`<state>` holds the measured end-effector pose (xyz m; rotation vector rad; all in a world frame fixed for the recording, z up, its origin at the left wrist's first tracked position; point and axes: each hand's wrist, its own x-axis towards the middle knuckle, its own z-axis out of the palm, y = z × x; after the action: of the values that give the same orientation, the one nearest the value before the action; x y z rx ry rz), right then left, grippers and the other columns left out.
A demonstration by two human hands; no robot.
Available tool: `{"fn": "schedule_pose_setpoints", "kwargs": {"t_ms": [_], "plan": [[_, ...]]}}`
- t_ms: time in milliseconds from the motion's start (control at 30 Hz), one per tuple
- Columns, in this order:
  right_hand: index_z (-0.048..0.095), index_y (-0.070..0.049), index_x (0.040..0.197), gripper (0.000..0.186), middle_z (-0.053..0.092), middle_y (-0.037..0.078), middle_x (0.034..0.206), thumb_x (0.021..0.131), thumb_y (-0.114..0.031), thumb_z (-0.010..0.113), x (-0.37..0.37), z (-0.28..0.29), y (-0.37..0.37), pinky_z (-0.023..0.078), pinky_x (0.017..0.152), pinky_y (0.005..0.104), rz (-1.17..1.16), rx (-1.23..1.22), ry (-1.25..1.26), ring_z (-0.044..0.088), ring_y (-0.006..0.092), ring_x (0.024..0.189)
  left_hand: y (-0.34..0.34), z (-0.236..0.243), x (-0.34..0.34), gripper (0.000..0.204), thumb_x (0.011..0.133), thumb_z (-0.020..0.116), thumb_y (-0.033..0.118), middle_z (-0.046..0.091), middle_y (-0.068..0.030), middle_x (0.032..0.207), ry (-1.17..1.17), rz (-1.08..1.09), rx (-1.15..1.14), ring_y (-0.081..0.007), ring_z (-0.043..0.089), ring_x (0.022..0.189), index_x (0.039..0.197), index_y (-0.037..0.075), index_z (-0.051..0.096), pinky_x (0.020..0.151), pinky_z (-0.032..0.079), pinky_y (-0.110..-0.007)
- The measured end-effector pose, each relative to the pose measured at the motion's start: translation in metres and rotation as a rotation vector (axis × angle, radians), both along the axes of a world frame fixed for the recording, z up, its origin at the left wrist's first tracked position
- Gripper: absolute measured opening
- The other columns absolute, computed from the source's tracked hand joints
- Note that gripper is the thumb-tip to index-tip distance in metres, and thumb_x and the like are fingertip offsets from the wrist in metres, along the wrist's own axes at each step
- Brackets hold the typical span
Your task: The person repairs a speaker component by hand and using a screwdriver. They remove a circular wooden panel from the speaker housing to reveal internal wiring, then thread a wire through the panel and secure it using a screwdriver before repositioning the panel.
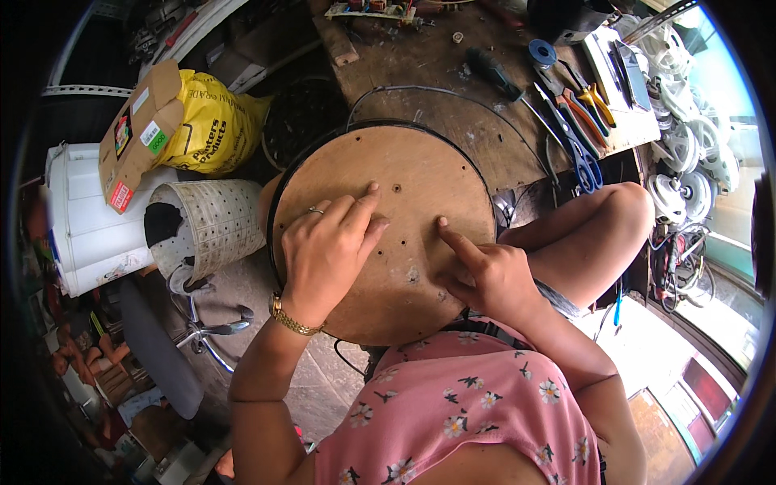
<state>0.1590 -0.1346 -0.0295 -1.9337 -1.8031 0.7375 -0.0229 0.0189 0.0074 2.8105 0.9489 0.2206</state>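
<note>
A round brown wooden board (384,299) with a black rim rests over my lap. Several small dark holes or screws dot its face. My left hand (330,242), with a ring and a gold watch, lies on the board's left part, index finger stretched toward a small hole near the middle. On the right part, my right hand (493,275) touches the board with its straight index fingertip while the other fingers curl under. Nothing shows in either hand. What lies beneath the board is hidden.
A wooden workbench (436,61) ahead holds a screwdriver (493,73), orange-handled pliers (582,113), blue scissors (584,166) and a solder spool (542,53). At left stand a perforated drum (218,222), a yellow bag (214,125) and a white bin (93,214). White reels (691,145) hang right.
</note>
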Motion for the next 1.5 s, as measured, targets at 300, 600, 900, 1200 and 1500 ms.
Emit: {"fn": "schedule_pose_setpoints", "kwargs": {"t_ms": [300, 600, 900, 1200, 1500], "plan": [[0.051, -0.004, 0.107, 0.033, 0.062, 0.011, 0.094, 0.075, 0.004, 0.044, 0.072, -0.042, -0.013, 0.050, 0.055, 0.0257, -0.540, 0.000, 1.427, 0.059, 0.0168, 0.067, -0.003, -0.004, -0.003, 0.038, 0.079, 0.072, 0.022, 0.062, -0.0044, 0.077, -0.040, 0.019, 0.008, -0.0224, 0.062, 0.067, 0.115, 0.010, 0.065, 0.063, 0.049, -0.034], [0.053, -0.001, 0.112, 0.019, 0.063, 0.012, 0.083, 0.099, -0.016, 0.053, 0.093, -0.046, -0.019, 0.044, 0.046, 0.0217, -0.679, 0.105, 1.540, 0.056, 0.0136, 0.056, 0.003, 0.008, 0.008, 0.028, 0.081, 0.071, 0.020, 0.066, -0.0084, 0.088, -0.080, 0.049, -0.126, -0.0283, 0.065, 0.077, 0.104, 0.006, 0.066, 0.067, 0.051, -0.038], [0.063, -0.001, 0.112, 0.022, 0.054, -0.003, 0.071, 0.099, -0.012, 0.050, 0.105, -0.042, 0.008, 0.031, 0.047, 0.0185, -0.433, 0.042, 1.116, 0.042, 0.0029, 0.052, 0.004, -0.027, 0.068, 0.028, 0.082, 0.070, 0.022, 0.068, -0.0086, 0.092, -0.147, -0.095, -0.047, -0.0276, 0.067, 0.078, 0.106, 0.006, 0.065, 0.069, 0.053, -0.038], [0.061, 0.001, 0.104, 0.020, 0.066, 0.004, 0.082, 0.093, -0.016, 0.064, 0.101, -0.035, 0.074, 0.046, 0.064, 0.0238, -0.254, -0.025, 0.950, 0.059, 0.0102, 0.070, 0.006, -0.032, 0.070, 0.033, 0.082, 0.070, 0.023, 0.069, -0.0076, 0.090, -0.142, -0.131, -0.008, -0.0250, 0.067, 0.078, 0.110, 0.007, 0.065, 0.066, 0.053, -0.036], [0.070, 0.001, 0.092, 0.021, 0.065, 0.002, 0.078, 0.085, -0.018, 0.074, 0.089, -0.054, 0.094, 0.044, 0.071, 0.0271, -0.200, -0.005, 0.862, 0.055, 0.0105, 0.075, 0.005, -0.032, 0.070, 0.030, 0.082, 0.069, 0.021, 0.068, -0.0083, 0.090, -0.151, -0.123, -0.006, -0.0259, 0.067, 0.078, 0.108, 0.007, 0.065, 0.065, 0.053, -0.037]]}}
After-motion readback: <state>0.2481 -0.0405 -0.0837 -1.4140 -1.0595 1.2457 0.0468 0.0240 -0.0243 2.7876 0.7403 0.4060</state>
